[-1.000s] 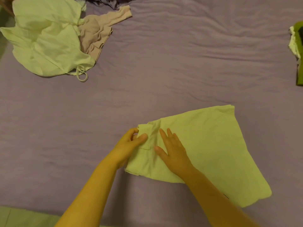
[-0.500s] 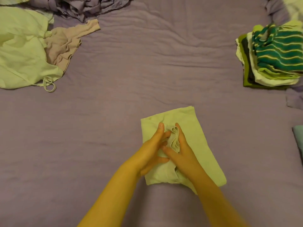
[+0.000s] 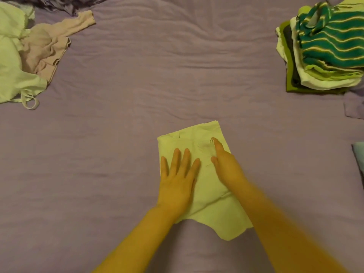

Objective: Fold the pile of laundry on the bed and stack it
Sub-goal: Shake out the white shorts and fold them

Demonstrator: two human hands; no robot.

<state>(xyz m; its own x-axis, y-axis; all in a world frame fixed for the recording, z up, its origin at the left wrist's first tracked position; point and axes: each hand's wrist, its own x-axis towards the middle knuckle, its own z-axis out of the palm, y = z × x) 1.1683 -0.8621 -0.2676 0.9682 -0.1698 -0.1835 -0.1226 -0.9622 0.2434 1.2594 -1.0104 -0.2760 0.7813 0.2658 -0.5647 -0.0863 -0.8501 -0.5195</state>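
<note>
1. Progress so far: looks like a decent chunk is done. There's a stack of folded clothes point(image 3: 323, 58) in the upper right of the frame, with a green striped piece on top that looks a bit rumpled.

2. Still to go: a heap in the upper left, where I can make out a pale green garment point(image 3: 11, 62) and a beige top point(image 3: 45, 50) lying half over it, plus some dark crumpled fabric point(image 3: 65, 3) along the top edge. So I'd guess somewhere around the middle of the job.

3. In hand right now: a light green garment point(image 3: 206, 194) at lower centre, lying on the purple bedsheet point(image 3: 157, 75), folded down to a narrow oblong. The bottom edge is still ragged, so it probably needs one more fold before stacking.

4. Left hand point(image 3: 177, 180): flat on the left half of the cloth, fingers straight and spread, pressing rather than gripping.

5. Right hand point(image 3: 226, 166): resting on the right half, fingers extended toward the top edge, nothing pinched as far as I can see. The cloth sits under both palms.
</note>
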